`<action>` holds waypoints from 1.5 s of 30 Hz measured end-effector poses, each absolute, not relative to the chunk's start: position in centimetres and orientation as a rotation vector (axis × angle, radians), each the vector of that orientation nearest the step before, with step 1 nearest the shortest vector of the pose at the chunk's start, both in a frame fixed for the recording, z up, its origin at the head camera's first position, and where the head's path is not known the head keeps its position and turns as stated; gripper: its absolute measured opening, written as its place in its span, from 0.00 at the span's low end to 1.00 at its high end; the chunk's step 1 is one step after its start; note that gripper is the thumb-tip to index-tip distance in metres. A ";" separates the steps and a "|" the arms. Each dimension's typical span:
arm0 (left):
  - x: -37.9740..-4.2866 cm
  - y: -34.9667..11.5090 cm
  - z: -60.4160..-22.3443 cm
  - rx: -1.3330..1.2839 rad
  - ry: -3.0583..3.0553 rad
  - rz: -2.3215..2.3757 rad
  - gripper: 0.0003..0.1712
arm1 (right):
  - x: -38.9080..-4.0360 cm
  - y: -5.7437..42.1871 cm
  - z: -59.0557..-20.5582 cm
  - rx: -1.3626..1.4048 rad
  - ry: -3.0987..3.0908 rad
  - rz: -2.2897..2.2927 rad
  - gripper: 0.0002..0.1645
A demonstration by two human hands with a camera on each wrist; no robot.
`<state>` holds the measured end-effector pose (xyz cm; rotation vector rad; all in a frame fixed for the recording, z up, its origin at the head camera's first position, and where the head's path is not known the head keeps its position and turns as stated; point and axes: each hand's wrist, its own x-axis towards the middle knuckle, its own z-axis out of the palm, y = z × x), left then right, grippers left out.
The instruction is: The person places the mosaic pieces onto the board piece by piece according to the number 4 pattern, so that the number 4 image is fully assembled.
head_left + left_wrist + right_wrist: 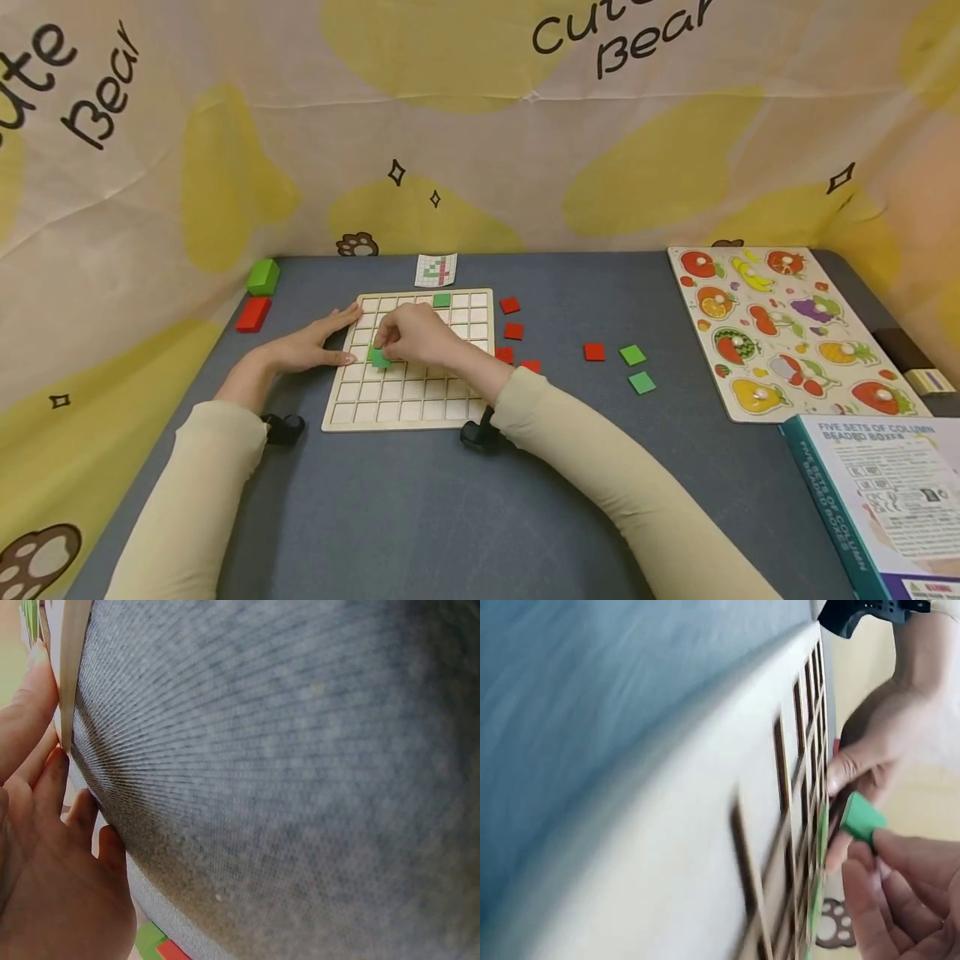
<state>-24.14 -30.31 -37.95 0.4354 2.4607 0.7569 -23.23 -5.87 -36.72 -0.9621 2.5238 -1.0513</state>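
1. Head view: On the wooden grid board (420, 411), a green tile (442, 300) is seated in a cell near the far edge. Another green tile (381, 359) is pinched between thumb and fingers of the right hand (414, 335), over the board's left half; the grip is narrow. The board's left edge is touched by the left hand (309, 343), its thumb and fingers spread wide. A dark grey table (540, 500) is backed by a cream and yellow printed cloth (480, 142). Beyond the board, one pattern card (436, 271) is seen. Counted on the table: five loose red tiles (594, 352), two loose green tiles (632, 355), one green block (263, 277), one red block (253, 315), one fruit puzzle board (783, 325) and one printed box (885, 492), whose contents cannot be told.

2. Left wrist view: The board's pale side is met by the left thumb and fingertips. The table's grey weave fills most of the view; both blocks are partly seen below.

3. Right wrist view: The pinched tile is held tilted, just above the board, where green is seen along the cells. Behind it, the left thumb is rested on the board.
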 end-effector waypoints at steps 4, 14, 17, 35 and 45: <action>-24.1 -30.3 -37.9 0.439 2.461 0.760 0.55 | -22.8 -7.2 -37.3 -0.948 2.572 -1.029 0.05; -24.1 -30.2 -37.7 0.444 2.467 0.753 0.54 | -21.9 -8.2 -37.8 -1.034 2.671 -0.775 0.07; -24.0 -30.3 -37.7 0.440 2.466 0.753 0.55 | -21.7 -8.2 -37.9 -1.059 2.676 -0.727 0.07; -23.9 -30.1 -37.9 0.454 2.480 0.751 0.54 | -21.2 1.0 -36.6 -1.143 2.635 -0.633 0.08; -24.0 -30.1 -37.9 0.435 2.479 0.738 0.55 | -22.2 14.3 -37.1 -1.055 2.677 -0.619 0.11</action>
